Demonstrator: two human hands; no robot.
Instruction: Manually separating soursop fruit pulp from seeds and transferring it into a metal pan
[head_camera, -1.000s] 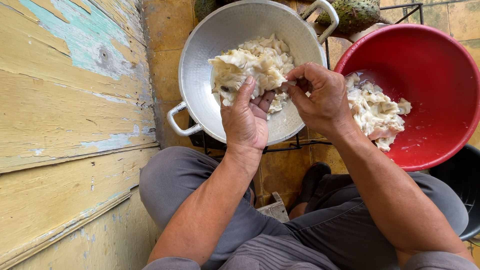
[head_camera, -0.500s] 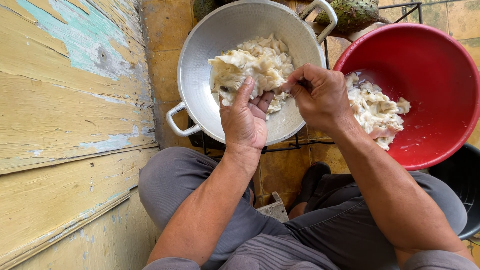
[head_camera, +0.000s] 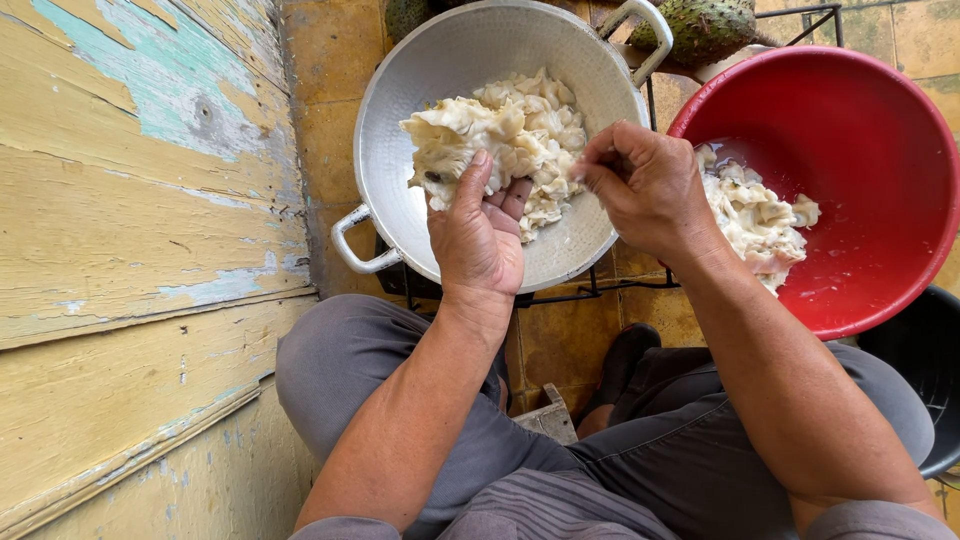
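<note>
My left hand (head_camera: 478, 238) holds a clump of white fruit pulp (head_camera: 452, 152) over a silver metal pan (head_camera: 400, 120) with two handles. More white pulp (head_camera: 545, 130) is piled inside the pan. My right hand (head_camera: 645, 182) hovers just right of the left, fingers pinched together on a small bit of pulp at the pan's right rim. Behind the right hand, a red plastic basin (head_camera: 860, 150) holds another heap of white pulp (head_camera: 755, 220).
A worn yellow wooden wall (head_camera: 130, 250) with peeling paint fills the left. A green spiky fruit (head_camera: 705, 25) lies beyond the pan. A black container (head_camera: 920, 370) sits at lower right. My knees in grey trousers (head_camera: 350, 380) are below.
My left hand has lifted its clump of pulp slightly, and the right hand's fingers have pulled a little away from it to the right.
</note>
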